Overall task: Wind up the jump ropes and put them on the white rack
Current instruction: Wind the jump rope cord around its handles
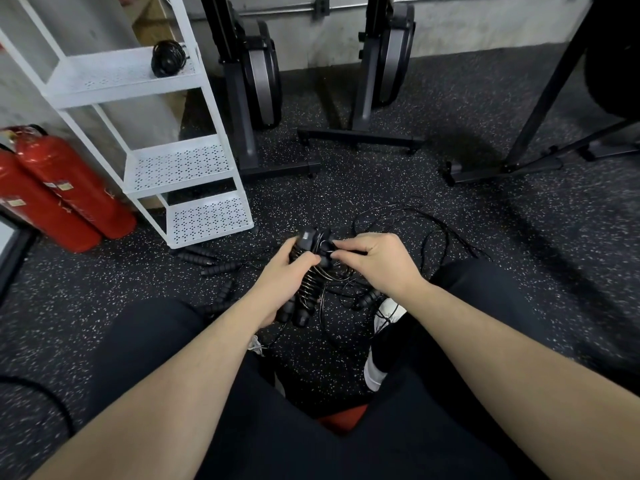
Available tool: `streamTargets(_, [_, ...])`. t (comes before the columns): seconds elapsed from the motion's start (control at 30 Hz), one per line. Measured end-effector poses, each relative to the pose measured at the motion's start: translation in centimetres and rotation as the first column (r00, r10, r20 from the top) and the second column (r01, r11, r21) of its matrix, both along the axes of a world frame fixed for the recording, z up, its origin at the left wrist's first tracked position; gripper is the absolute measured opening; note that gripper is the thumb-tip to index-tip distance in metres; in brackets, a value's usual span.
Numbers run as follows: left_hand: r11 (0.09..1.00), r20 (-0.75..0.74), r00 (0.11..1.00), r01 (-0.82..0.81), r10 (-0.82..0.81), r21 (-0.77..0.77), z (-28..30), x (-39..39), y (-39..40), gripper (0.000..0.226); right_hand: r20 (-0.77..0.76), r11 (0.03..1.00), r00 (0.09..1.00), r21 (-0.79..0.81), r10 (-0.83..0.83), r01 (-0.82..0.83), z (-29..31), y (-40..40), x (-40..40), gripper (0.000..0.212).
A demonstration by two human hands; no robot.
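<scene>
The left hand (289, 271) grips a wound jump rope (308, 289) by its paired handles, above the floor (450, 209). The right hand (374, 261) pinches its cord at the top. Loose ropes (408, 230) lie below. 1 coiled rope (168, 58) sits on the white rack (121, 81).

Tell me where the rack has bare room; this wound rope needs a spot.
The white rack's middle shelf and bottom shelf are bare. The top shelf is free left of the coiled rope. The floor by the rack's foot is crowded with handles.
</scene>
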State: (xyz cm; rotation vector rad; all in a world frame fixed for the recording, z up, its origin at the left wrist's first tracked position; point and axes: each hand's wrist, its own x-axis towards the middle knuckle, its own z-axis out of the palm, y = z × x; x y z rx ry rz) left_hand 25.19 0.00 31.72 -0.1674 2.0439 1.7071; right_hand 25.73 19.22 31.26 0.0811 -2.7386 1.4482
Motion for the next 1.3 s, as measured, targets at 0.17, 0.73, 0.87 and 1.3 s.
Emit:
streamTargets(0.17, [0.986,0.164,0.986,-0.046,0.019,0.16,-0.3,0.4,0.0,0.008,0.04,0.999,0.999,-0.053,-0.002,0.004,0.1,-0.3,0.1,0.022])
streamTargets(0.73, [0.978,0.19,0.979,-0.113,0.079,0.177,-0.4,0.3,0.7,0.013,-0.066,0.96,0.996,0.278,0.064,-0.043,1.2,0.3,-0.3,0.025])
streamTargets(0.87, [0.975,0.224,0.973,-0.095,0.048,0.202,-0.5,0.3,0.4,0.028,-0.108,0.96,0.99,0.275,0.085,-0.053,1.2,0.3,-0.3,0.024])
streamTargets(1.3, [0.944,0.353,0.935,-0.152,0.041,0.294,-0.8,0.1,0.6,0.062,0.068,0.994,0.994,-0.069,-0.082,0.087,1.9,0.1,-0.4,0.022])
